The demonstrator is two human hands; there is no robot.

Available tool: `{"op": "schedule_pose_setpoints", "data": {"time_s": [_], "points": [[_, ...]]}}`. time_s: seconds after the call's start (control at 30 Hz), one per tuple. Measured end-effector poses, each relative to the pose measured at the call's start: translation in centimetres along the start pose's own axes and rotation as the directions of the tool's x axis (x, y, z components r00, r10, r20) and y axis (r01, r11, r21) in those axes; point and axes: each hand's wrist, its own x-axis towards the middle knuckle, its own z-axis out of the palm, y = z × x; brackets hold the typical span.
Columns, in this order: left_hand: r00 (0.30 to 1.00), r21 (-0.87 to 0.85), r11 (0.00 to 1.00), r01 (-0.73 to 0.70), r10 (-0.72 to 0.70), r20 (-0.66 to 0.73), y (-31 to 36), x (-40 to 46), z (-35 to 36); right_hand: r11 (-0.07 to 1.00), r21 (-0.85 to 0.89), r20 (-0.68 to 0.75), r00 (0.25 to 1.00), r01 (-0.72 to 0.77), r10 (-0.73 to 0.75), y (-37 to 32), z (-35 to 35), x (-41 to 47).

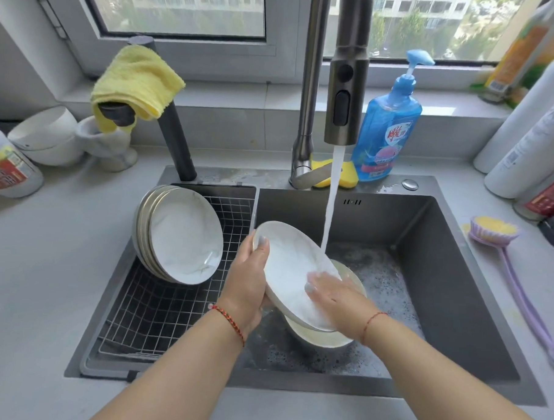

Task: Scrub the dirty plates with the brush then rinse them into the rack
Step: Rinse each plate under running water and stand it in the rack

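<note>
Some clean plates (185,237) already lean in the rack (144,312) – that part is done. The left hand (247,278) grips a plate (293,271) by its rim under the water (330,199), the right hand (335,295) rubs it with flat fingers. One plate (314,337) waits in the sink (456,281) – the brush (502,245) lies beside it

1. The right hand (332,294) is blurred over the held plate (292,270); its fingertips smear into the white.
2. The lower plate (321,337) is mostly hidden beneath the held one.
3. The stacked plates (147,236), centre left, show only rims behind the front plate.
4. The bottles (533,132) at upper right are cut off by the frame edge.
</note>
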Motion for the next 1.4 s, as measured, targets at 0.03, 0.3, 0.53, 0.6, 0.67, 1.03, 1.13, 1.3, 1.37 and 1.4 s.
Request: {"op": "schedule_pose_setpoints", "data": {"time_s": [0.03, 0.3, 0.53, 0.6, 0.67, 1.03, 1.13, 1.3, 1.37, 1.4], "points": [[1.000, 0.011, 1.000, -0.008, 0.008, -0.024, 0.2, 0.1, -0.2, 0.995, 0.081, -0.052, 0.997, 0.062, -0.058, -0.4, 0.3, -1.2], [0.999, 0.127, 0.992, -0.016, 0.021, -0.034, 1.8, -0.4, -0.5, 0.878, 0.046, -0.630, 0.696, 0.476, -0.345, -3.6, 2.1, -4.4], [0.999, 0.114, 0.993, -0.034, 0.033, 0.016, 3.6, -2.1, -1.9, 0.756, 0.554, -0.655, 0.743, 0.350, 0.136, -6.7, 0.0, -4.7], [0.999, 0.134, 0.990, -0.044, 0.044, -0.001, 3.7, -2.3, -3.0, 0.644, 0.683, -0.613, 0.750, 0.346, 0.247, -8.0, -1.1, -4.5], [0.999, 0.166, 0.985, -0.036, 0.041, -0.028, 3.9, -2.6, -4.3, 0.485, 0.796, -0.559, 0.746, 0.362, 0.361, -9.2, -2.1, -4.4], [0.934, 0.200, 0.960, -0.195, 0.244, -0.260, 4.6, -3.0, -12.5, 0.337, 0.822, -0.565, 0.734, 0.460, 0.377, -15.9, -3.9, -1.2], [0.930, 0.166, 0.957, -0.239, 0.274, -0.245, 5.2, -2.8, -14.1, 0.412, 0.801, -0.572, 0.760, 0.435, 0.310, -18.5, -3.0, 1.6], [0.963, 0.122, 0.967, -0.223, 0.238, -0.129, 5.7, -2.5, -15.3, 0.536, 0.794, -0.499, 0.812, 0.288, 0.303, -21.6, -1.0, 6.5], [0.972, 0.133, 0.970, -0.205, 0.217, -0.087, 5.7, -2.2, -15.8, 0.580, 0.781, -0.474, 0.826, 0.233, 0.306, -22.5, -0.2, 8.2], [0.978, 0.134, 0.973, -0.187, 0.198, -0.069, 5.7, -2.0, -16.2, 0.599, 0.774, -0.461, 0.831, 0.205, 0.312, -22.9, 0.2, 9.0]]}}
